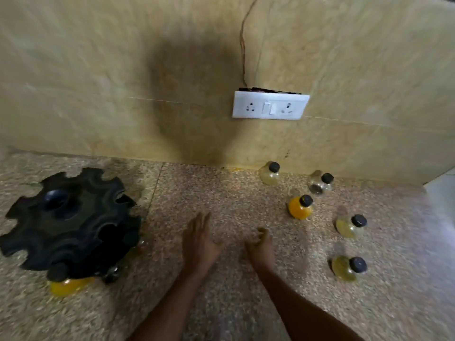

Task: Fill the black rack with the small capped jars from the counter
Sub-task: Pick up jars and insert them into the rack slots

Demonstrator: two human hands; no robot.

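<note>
Head view. The black rack point(66, 222), a round tiered carousel with scalloped slots, stood at 9 o'clock on the speckled table point(221, 193). At its near rim an orange-filled jar point(70, 286) and a dark-capped clear jar point(112, 274) already hung in slots; most other slots looked vacant, though blur hid the detail.

5 small capped jars stood loose at 2 to 4 o'clock: a pale yellow jar point(270, 173) against the wall, a nearly clear jar point(320, 184) just right of it, an orange jar point(300, 207) nearest the hands, and 2 olive-yellow jars, one point(350, 226) farther and one point(348, 268) nearer, at the right edge of the group. All were upright and apart from one another.

The left hand point(199, 239) lay flat and open at 6 o'clock, fingers spread, holding nothing. The right hand point(261, 247) hovered beside it with fingers loosely curled, also empty.

Risks, as judged from this layout: the jars were round-bellied with narrow necks, so a reach to the far pair could brush the orange jar and topple or roll it. The rack looked loaded on 1 side only; further jars hung on that same side could tip it, and an unsteadied rack might turn or slide as a neck was pushed into a slot. A neck seated partway could drop out. The wall socket point(270, 108) stood above the jars, clear of the working path.
</note>
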